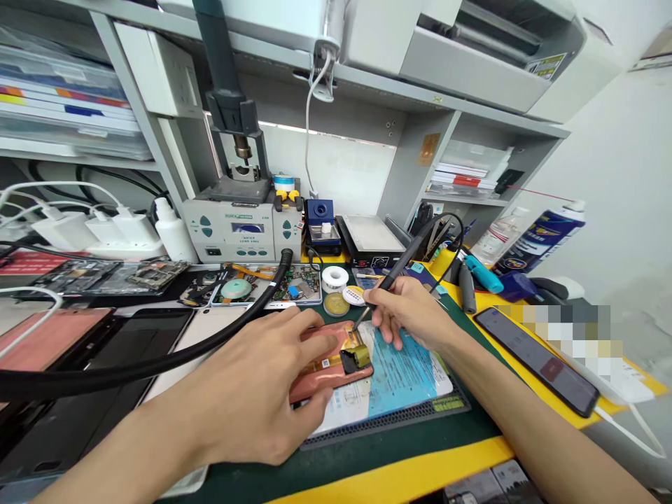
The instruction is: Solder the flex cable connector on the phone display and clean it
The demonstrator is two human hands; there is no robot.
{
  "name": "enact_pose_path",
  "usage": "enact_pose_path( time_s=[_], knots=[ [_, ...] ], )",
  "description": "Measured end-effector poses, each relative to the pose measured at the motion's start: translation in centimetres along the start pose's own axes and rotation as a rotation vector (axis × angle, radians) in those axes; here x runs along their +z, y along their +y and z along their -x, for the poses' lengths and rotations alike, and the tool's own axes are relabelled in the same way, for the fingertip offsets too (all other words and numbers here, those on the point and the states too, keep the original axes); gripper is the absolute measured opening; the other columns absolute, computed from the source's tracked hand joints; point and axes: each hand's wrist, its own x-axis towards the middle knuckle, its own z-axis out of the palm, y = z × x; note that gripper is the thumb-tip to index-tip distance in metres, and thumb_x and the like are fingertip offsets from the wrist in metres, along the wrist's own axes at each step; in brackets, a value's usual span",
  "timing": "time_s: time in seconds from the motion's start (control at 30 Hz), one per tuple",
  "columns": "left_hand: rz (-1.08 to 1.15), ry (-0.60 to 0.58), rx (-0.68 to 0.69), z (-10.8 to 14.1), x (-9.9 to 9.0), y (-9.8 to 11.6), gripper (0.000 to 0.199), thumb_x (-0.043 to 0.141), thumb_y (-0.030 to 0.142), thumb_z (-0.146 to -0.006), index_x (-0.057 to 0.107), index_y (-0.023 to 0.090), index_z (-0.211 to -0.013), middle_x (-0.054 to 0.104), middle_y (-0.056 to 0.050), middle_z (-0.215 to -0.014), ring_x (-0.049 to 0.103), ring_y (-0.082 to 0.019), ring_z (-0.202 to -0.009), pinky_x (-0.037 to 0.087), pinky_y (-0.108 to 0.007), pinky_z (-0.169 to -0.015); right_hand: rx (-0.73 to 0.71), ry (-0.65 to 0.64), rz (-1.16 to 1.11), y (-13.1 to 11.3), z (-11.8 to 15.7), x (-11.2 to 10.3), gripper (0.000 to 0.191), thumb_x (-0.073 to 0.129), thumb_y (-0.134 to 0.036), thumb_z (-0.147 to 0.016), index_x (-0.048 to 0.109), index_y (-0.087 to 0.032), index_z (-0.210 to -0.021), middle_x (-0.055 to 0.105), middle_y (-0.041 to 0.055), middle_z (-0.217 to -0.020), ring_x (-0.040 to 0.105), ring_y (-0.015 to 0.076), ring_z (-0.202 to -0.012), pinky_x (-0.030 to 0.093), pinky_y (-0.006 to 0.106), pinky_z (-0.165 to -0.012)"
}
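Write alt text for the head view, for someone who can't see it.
A person's left hand rests on a pink phone panel while the right hand holds a dark soldering iron, its tip at the panel. A blue-and-white sheet lies beneath; a grey workstation stands behind.

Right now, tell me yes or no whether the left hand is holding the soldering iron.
No, the right hand grips the soldering iron, while the left hand rests on the pink panel.

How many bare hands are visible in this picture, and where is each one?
2. The left hand rests over the pink panel; the right hand, farther right, holds a black pen-shaped tool. I see no other hands.
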Motion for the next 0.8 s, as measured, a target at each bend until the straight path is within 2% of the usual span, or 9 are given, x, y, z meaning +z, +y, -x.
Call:
enact_pose_path(
  time_s=[0.13, 0.3, 0.5, 0.8],
  knots=[
    [0.043, -0.069, -0.028, -0.1, -0.12, 0.03, 0.034, 0.056, 0.031, -0.083, 0.064, 0.03, -0.116, 0.062, -0.007, -0.1, 0.061, -0.024, -0.088, 0.05, -0.035, -0.078, -0.014, 0.001, -0.012, 0.07, -0.03, 0.06, 0.038, 0.063, -0.036, -0.083, 0.059, -0.014, -0.052, 0.059, 0.0026, -0.038, 0.048, 0.0102, -0.024, 0.037, 0.018, -0.023],
    [0.052, -0.038, -0.009, -0.1, -0.12, 0.04, 0.034, 0.056, 0.031, -0.083, 0.064, 0.03, -0.116, 0.062, -0.007, -0.102, 0.062, -0.025, -0.091, 0.05, -0.035, -0.08, -0.032, 0.001, 0.001, 0.17, -0.12, 0.12, 0.037, 0.065, -0.037, -0.084, 0.058, -0.015, -0.055, 0.059, 0.0017, -0.039, 0.048, 0.0098, -0.024, 0.037, 0.017, -0.022],
    [0.037, -0.058, -0.026, -0.09, -0.08, 0.1, 0.034, 0.055, 0.032, -0.083, 0.064, 0.03, -0.116, 0.062, -0.007, -0.103, 0.062, -0.025, -0.091, 0.05, -0.036, -0.08, -0.046, 0.007, -0.017, 0.24, -0.12, 0.14, 0.033, 0.068, -0.039, -0.083, 0.058, -0.016, -0.061, 0.061, 0.0005, -0.04, 0.049, 0.0107, -0.024, 0.038, 0.018, -0.022],
    [0.031, -0.058, -0.025, -0.08, -0.06, 0.04, 0.035, 0.056, 0.033, -0.083, 0.064, 0.031, -0.117, 0.062, -0.007, -0.102, 0.062, -0.025, -0.091, 0.051, -0.036, -0.079, -0.059, 0.006, 0.004, 0.12, -0.06, 0.26, 0.036, 0.07, -0.039, -0.082, 0.059, -0.015, -0.058, 0.06, 0.0006, -0.04, 0.05, 0.0105, -0.025, 0.039, 0.018, -0.023]
  ],
)
